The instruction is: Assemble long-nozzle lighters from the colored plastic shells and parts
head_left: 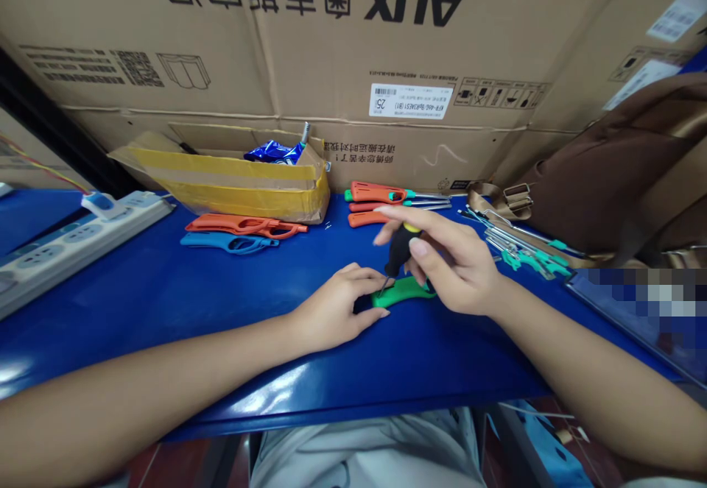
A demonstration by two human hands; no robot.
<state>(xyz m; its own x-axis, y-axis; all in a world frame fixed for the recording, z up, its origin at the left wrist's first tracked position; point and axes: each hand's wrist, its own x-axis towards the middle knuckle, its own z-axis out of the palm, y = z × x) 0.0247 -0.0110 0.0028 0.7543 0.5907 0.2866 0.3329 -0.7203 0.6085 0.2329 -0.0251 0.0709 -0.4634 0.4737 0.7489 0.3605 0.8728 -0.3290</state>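
My right hand [456, 263] grips a short screwdriver [398, 251] with a black and yellow handle. Its thin shaft points down at a green lighter casing [406, 293] lying on the blue table. Thumb and fingers of my left hand [336, 304] pinch the casing's left end and steady it near the screwdriver's tip. Part of the casing's right side is hidden behind my right hand. Whether the tip sits in a screw cannot be made out.
Orange casings [243, 223] and a blue casing [229, 243] lie left, before a yellow-taped cardboard box [232, 186]. Orange lighters [375, 192] lie behind my hands. Metal lighter rods with teal parts [519, 249], a brown bag [602, 164] and a power strip [82, 241] flank the work area.
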